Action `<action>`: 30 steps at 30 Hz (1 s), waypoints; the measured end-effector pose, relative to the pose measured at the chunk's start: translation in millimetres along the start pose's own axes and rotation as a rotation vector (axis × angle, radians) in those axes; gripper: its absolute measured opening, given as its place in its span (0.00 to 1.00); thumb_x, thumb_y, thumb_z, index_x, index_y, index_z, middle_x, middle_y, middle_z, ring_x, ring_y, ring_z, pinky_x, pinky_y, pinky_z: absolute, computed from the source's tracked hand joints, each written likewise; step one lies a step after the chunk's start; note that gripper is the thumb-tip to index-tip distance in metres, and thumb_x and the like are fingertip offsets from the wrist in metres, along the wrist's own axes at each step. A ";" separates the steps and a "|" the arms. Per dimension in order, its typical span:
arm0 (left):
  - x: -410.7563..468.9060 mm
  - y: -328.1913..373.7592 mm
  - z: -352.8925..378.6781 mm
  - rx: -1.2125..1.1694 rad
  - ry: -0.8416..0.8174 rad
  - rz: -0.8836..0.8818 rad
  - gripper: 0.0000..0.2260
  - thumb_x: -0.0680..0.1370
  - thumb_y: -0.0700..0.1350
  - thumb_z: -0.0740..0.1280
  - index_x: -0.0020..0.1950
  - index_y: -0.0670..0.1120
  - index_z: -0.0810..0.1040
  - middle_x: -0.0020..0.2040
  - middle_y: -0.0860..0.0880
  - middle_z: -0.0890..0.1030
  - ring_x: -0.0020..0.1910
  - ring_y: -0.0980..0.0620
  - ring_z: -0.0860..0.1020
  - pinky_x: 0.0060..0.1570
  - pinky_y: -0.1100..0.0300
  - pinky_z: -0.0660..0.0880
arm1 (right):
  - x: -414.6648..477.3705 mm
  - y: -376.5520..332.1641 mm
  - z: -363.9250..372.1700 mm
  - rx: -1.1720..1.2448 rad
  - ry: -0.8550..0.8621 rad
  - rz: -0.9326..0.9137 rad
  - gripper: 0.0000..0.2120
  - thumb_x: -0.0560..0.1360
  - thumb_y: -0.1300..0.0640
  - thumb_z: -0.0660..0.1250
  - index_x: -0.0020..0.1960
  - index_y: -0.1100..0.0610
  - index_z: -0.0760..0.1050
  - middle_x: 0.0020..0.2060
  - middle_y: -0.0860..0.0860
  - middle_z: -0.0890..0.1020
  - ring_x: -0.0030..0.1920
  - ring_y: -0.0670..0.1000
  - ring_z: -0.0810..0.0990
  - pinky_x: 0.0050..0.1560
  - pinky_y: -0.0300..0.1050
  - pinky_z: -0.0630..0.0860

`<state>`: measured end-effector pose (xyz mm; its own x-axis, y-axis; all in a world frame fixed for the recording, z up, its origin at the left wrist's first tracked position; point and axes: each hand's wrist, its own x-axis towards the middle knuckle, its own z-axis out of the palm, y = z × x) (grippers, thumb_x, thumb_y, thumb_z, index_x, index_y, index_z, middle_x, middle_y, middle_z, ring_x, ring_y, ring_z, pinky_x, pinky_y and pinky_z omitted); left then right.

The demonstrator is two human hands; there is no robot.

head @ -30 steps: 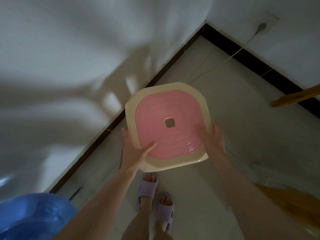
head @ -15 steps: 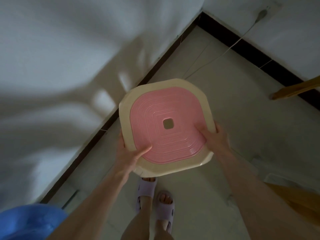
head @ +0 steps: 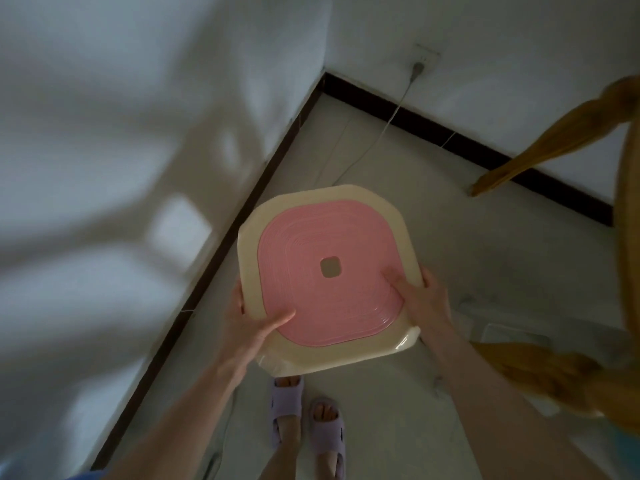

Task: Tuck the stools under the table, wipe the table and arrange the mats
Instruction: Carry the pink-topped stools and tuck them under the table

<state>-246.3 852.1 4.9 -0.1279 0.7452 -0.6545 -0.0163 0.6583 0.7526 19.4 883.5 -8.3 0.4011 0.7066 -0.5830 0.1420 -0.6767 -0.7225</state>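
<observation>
A person carries a stool (head: pixel 311 244) – pink ribbed seat, cream rim, a small square hole at its centre – across a pale floor (head: pixel 467 265) in the corner of a dim room. The left hand (head: pixel 249 323) grips the near-left corner and the right hand (head: pixel 424 299) the near-right edge. Each thumb lies on the seat and the other fingers curl out of sight under the rim. The stool hangs level in front of the body, just above a pair of lilac slippers (head: pixel 287 407); its legs are hidden beneath the seat.

Over the past second the view has swung to the right. The blue object that filled the near-left corner has all but gone. The yellow wooden frame (head: pixel 540 147) at the right, a moment ago only a sliver, now runs down that whole side. The hold on the stool looks unchanged.

If that frame belongs to the table, the person is turning toward it with the stool in hand, and the tucking step is under way but not finished. No table top, cloth or mats are in view, so wiping and arranging appear to lie ahead. A white cable (head: pixel 381 129) trails from a wall socket (head: pixel 427 57) across the far floor, well clear of the feet.
</observation>
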 end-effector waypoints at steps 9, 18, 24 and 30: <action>4.6 36.2 28.9 0.046 -0.087 0.027 0.42 0.59 0.41 0.82 0.66 0.60 0.66 0.57 0.54 0.78 0.54 0.55 0.78 0.45 0.58 0.76 | -3.5 -15.1 -36.7 0.105 0.065 0.039 0.23 0.65 0.45 0.77 0.57 0.48 0.76 0.47 0.42 0.81 0.45 0.44 0.79 0.44 0.41 0.73; 26.1 71.5 43.5 0.113 -0.163 0.038 0.44 0.57 0.45 0.82 0.68 0.58 0.67 0.56 0.55 0.79 0.53 0.57 0.79 0.42 0.62 0.75 | 1.0 -28.5 -48.1 0.195 0.146 0.052 0.28 0.64 0.43 0.77 0.61 0.49 0.77 0.50 0.45 0.82 0.50 0.49 0.81 0.49 0.45 0.77; 54.4 106.6 66.7 0.169 -0.222 0.083 0.41 0.57 0.43 0.81 0.65 0.60 0.67 0.53 0.59 0.78 0.50 0.61 0.77 0.40 0.66 0.73 | 17.9 -38.1 -51.4 0.273 0.218 0.072 0.34 0.58 0.36 0.76 0.59 0.49 0.77 0.50 0.45 0.82 0.51 0.50 0.81 0.55 0.53 0.78; 101.0 146.8 109.0 0.294 -0.297 0.152 0.43 0.58 0.45 0.82 0.68 0.59 0.65 0.54 0.60 0.74 0.50 0.63 0.74 0.39 0.65 0.71 | 51.9 -56.1 -64.5 0.372 0.286 0.062 0.35 0.59 0.36 0.76 0.61 0.51 0.76 0.52 0.46 0.82 0.52 0.51 0.81 0.54 0.51 0.78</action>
<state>-153.5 1035.6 41.4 0.1841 0.8060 -0.5625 0.2685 0.5093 0.8176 90.6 944.7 26.0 0.6394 0.5460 -0.5413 -0.2031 -0.5591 -0.8038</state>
